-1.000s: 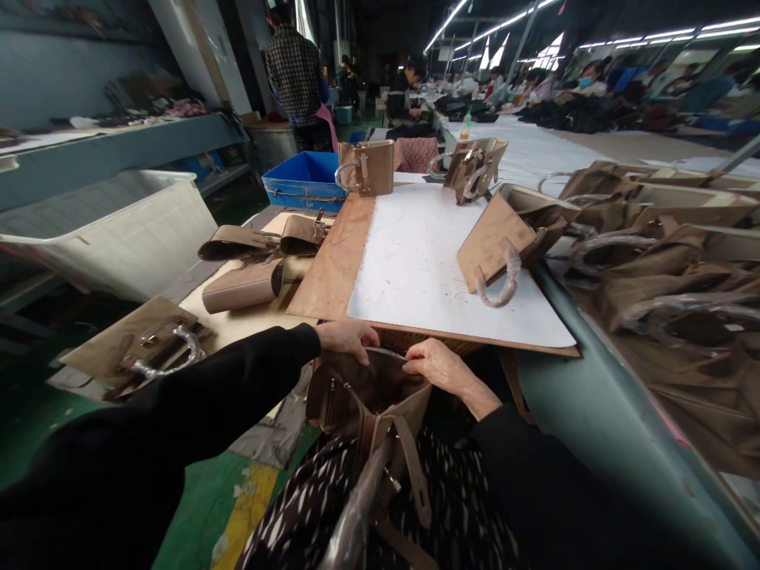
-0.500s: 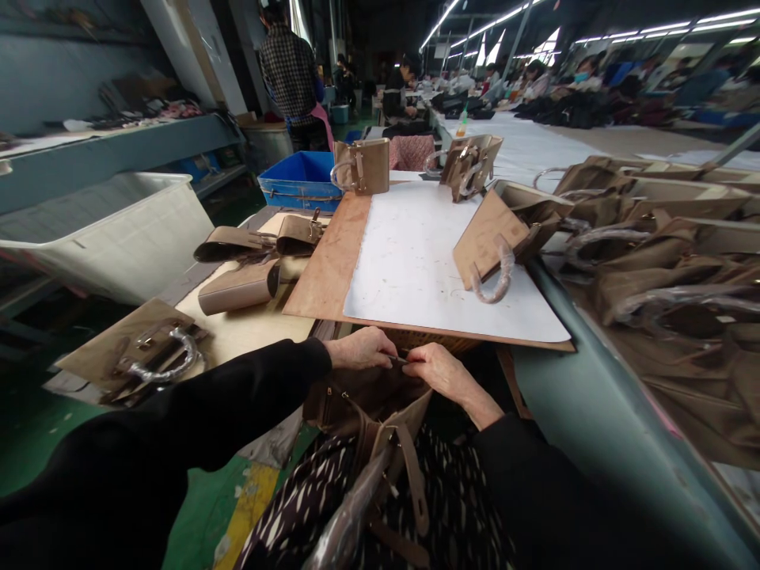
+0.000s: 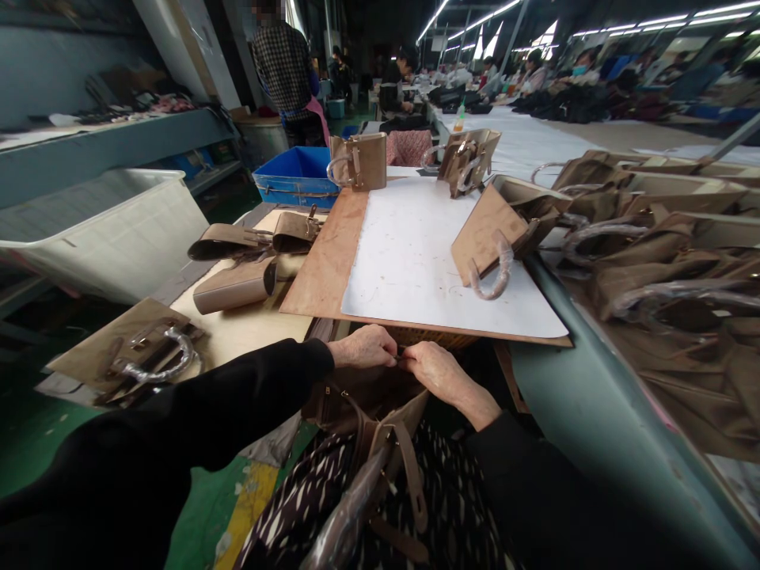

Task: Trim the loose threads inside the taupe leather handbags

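A taupe handbag rests open on my lap, its plastic-wrapped handle and a loose strap hanging toward me. My left hand is closed on the far rim of the bag, fingers pinched. Close beside it, my right hand pinches the same rim, with the fingertips of both hands almost meeting. Whatever small part lies between the fingertips is too small to make out. A zipper shows inside the bag at its left.
A board with white paper lies just beyond my hands, bearing several handbags. More bags are heaped at right; others lie at left. A blue bin, a white tub and a person are farther off.
My hands have drawn slightly closer together along the bag's rim. The view has shifted a little; the bag stays on my lap.
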The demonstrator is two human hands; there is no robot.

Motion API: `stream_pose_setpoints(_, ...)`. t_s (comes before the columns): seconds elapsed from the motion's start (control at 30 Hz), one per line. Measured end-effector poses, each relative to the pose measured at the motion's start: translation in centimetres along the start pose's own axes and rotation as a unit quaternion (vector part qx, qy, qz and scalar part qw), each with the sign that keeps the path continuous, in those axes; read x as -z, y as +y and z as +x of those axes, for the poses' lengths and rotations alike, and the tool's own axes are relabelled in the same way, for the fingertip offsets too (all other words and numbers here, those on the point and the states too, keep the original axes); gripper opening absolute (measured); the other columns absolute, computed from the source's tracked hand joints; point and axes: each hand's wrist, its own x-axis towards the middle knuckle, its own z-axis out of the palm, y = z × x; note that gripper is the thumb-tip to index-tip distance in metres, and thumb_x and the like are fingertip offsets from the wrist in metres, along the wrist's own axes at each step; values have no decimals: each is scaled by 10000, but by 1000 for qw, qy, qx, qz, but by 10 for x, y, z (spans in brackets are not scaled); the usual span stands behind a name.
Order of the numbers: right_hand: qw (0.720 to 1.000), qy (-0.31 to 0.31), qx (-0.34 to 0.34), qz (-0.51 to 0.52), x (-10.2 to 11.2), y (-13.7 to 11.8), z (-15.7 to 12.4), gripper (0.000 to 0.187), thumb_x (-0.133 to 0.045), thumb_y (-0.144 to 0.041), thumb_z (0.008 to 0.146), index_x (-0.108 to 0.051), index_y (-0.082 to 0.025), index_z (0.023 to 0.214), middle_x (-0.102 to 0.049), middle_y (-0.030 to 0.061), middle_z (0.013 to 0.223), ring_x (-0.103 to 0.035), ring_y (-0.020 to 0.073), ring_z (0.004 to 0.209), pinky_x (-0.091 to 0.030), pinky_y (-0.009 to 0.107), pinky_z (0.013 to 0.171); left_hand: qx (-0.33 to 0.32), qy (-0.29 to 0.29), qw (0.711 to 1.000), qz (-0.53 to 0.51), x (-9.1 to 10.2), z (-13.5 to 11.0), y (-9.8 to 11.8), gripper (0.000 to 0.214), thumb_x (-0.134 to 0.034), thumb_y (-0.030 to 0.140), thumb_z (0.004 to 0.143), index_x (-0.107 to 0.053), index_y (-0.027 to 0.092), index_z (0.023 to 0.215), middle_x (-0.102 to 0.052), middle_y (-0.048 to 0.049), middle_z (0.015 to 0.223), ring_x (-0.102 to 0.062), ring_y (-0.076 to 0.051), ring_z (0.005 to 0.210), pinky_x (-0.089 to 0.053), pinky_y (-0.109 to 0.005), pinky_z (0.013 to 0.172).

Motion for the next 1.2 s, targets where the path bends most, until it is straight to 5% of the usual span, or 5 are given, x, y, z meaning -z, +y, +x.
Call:
stream_pose_setpoints(0.17,999,0,22,41,0,-6,11,184,-605,-295,651,-649,-184,792,-650,33,801,-562,172,766,-332,237,617,24,0,1000,1,3,-1,-1,156,-517,209,647,-630,109,611,-470,26,495,-416,-91,522,-300,-199,487)
stream_pose_setpoints(0.33,977,-56,31,204,-9,7,19,152,-540,-255,685,-639,-170,763,-550,-26,598,-463,106,566,-313,218,541,47,-95,990,-93,33,-26,-25,343,-621,261,602,-629,154,928,-604,18,746,-511,-113,665,-373,-186,560)
stream_pose_setpoints(0.43,952,-92,13,293,-17,16,18,161,-521,-286,707,-610,-151,717,-454,-51,514,-356,66,462,-263,204,467,95,-84,981,-148,41,-53,-46,465,-672,259,552,-596,151,998,-616,2,849,-533,-130,734,-408,-194,606)
stream_pose_setpoints(0.8,911,-155,-21,381,-13,14,12,222,-579,-357,685,-592,-135,682,-486,-49,487,-338,47,411,-229,195,427,121,-17,905,-407,16,-77,-80,303,-689,248,589,-655,140,870,-646,3,748,-561,-99,642,-443,-195,619)
stream_pose_setpoints(1.2,906,-150,-44,392,-13,13,4,293,-600,-424,671,-590,-132,696,-526,-30,517,-394,68,439,-274,201,456,98,14,898,-428,11,-80,-77,329,-653,332,669,-670,106,907,-675,-48,785,-577,-120,635,-462,-235,663)
